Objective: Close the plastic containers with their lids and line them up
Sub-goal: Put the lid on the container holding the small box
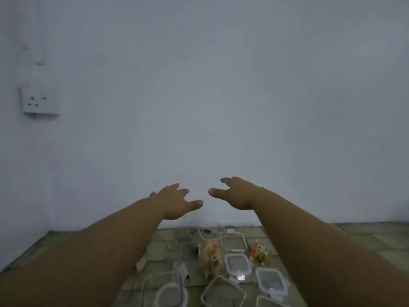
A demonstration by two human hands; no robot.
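Both my arms stretch forward over the table, raised well above it. My left hand (174, 201) and my right hand (238, 193) are open with fingers spread, holding nothing. Below them, between my forearms, stand clear plastic containers: a tall one (212, 247) with printed figures on it, and a wider one (162, 286) at the front left. Two small rectangular lids (238, 263) (271, 281) with clear centres lie flat to the right. A larger rectangular lid frame (223, 292) lies at the front centre. The picture is dim and blurred.
The tabletop (365, 235) has a greenish tile pattern and meets a plain pale wall (199, 96). A small colourful item (260, 252) lies near my right forearm. A white wall socket (39, 100) is at the left. Thin cables lie behind the tall container.
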